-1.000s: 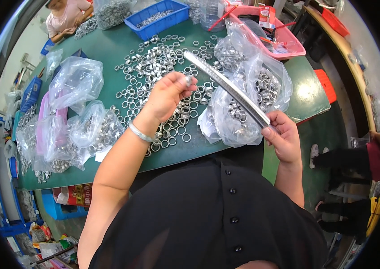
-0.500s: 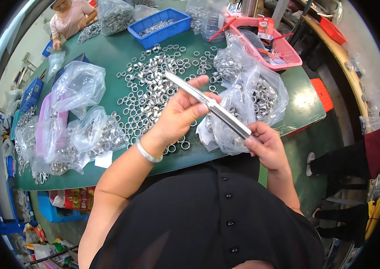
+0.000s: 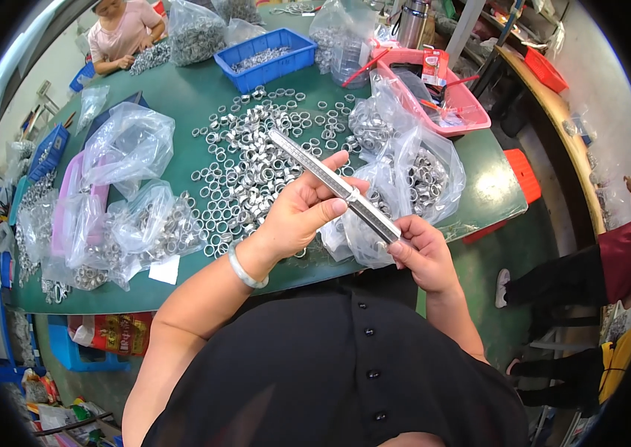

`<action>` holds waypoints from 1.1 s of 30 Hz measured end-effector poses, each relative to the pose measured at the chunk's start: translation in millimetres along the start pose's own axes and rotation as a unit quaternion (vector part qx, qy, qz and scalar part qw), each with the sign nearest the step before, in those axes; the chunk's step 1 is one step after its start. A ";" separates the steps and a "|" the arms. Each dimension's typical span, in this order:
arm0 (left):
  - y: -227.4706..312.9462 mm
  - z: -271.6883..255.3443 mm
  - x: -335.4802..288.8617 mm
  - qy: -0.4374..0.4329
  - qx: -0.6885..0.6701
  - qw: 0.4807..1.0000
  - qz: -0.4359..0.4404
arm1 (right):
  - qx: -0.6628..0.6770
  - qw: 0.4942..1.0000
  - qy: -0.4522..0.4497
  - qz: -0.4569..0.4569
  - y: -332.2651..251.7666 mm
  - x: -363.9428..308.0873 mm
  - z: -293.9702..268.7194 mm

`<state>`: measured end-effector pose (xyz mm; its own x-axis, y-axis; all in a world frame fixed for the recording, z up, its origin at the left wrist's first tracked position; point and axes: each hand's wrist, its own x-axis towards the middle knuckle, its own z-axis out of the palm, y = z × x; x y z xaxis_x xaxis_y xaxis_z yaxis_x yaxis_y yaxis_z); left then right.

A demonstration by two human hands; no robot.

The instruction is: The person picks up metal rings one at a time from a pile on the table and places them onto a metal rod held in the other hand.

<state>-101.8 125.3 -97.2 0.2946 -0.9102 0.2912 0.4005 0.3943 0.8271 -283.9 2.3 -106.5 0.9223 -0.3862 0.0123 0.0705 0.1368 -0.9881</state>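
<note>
A tapered metal ring mandrel with graduation marks slants over the table, its thin tip pointing to the far left. My right hand is closed around its thick lower end. Midway along the rod, my left hand is closed, thumb and fingers pinching a silver ring that encircles the mandrel. My fingers partly cover the ring. Beneath and beyond my hands spreads a loose heap of silver rings. Clear plastic bags of rings lie just beyond my right hand.
More bagged rings lie at the left beside a white paper slip. A blue bin and a pink basket stand on the green table. One person works at the far left; others stand at right.
The whole view has shifted slightly, and the mandrel appears a little lower and further left. Both hands keep their grip. At the far left, the other person's hand has moved toward a pile of rings.
</note>
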 end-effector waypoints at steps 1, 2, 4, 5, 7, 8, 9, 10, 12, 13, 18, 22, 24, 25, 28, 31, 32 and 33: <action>-0.5 0.1 -0.6 -0.002 -0.001 1.000 0.001 | 0.000 1.000 0.002 0.000 0.1 -0.4 0.2; -1.5 0.4 -0.8 -0.005 -0.002 1.000 0.004 | 0.000 1.000 0.001 -0.002 0.0 -0.8 0.2; -3.4 0.4 -1.0 -0.008 -0.006 1.000 0.008 | -0.001 1.000 0.000 -0.005 -0.1 -1.2 0.5; -3.6 0.7 -0.9 -0.005 -0.007 1.000 0.010 | 0.001 1.000 0.000 -0.004 -0.3 -0.9 0.7; -4.1 1.9 -0.3 0.000 -0.010 1.000 0.011 | 0.005 1.000 0.001 -0.002 -0.3 -0.8 1.0; -3.5 2.3 -0.2 0.007 -0.011 1.000 0.011 | 0.004 1.000 -0.001 0.002 -0.5 -1.1 1.3; -2.2 2.7 0.2 0.014 -0.012 1.000 0.011 | 0.003 1.000 -0.003 0.007 -1.4 -1.3 1.7; -0.4 3.5 0.7 0.021 -0.013 1.000 0.011 | 0.003 1.000 -0.005 0.011 -2.7 -1.2 2.5; 2.6 1.5 4.9 0.047 -0.002 0.997 0.064 | -0.005 1.000 -0.001 0.014 -7.7 -1.3 4.0; 8.5 -5.9 9.6 0.062 -0.017 0.994 0.092 | -0.009 1.000 0.000 0.016 -9.6 -1.4 4.8; 44.6 -42.3 22.5 0.197 -0.093 0.966 0.138 | -0.033 0.999 0.030 -0.021 -12.8 -5.1 -10.9; 44.7 -61.0 24.5 0.224 -0.105 0.968 0.035 | -0.007 0.995 0.089 -0.039 -13.2 -7.9 -22.7; 35.8 -70.2 26.5 0.232 -0.093 0.968 -0.014 | -0.005 0.993 0.102 -0.051 -14.6 -7.8 -25.8; 31.1 -72.4 29.7 0.233 -0.073 0.969 -0.032 | -0.005 0.993 0.109 -0.054 -16.0 -8.1 -27.3; 20.6 -72.9 46.3 0.256 -0.036 0.962 -0.090 | 0.001 0.989 0.129 -0.067 -18.3 -9.5 -32.7; 23.5 -60.0 80.0 0.228 0.024 0.963 -0.142 | 0.006 0.984 0.155 -0.082 -18.3 -12.5 -42.7; 26.1 -59.9 90.8 0.200 0.055 0.967 -0.147 | 0.013 0.983 0.163 -0.088 -19.2 -13.4 -44.9; 28.2 -58.8 103.6 0.180 0.074 0.969 -0.149 | 0.020 0.980 0.171 -0.094 -20.0 -14.6 -46.7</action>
<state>-9.1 49.5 -72.0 0.4793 -0.8671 -0.1357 0.3926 0.0735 0.9168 -316.5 -37.4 -94.1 0.7102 -0.6909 0.1353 0.2490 0.0667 -0.9662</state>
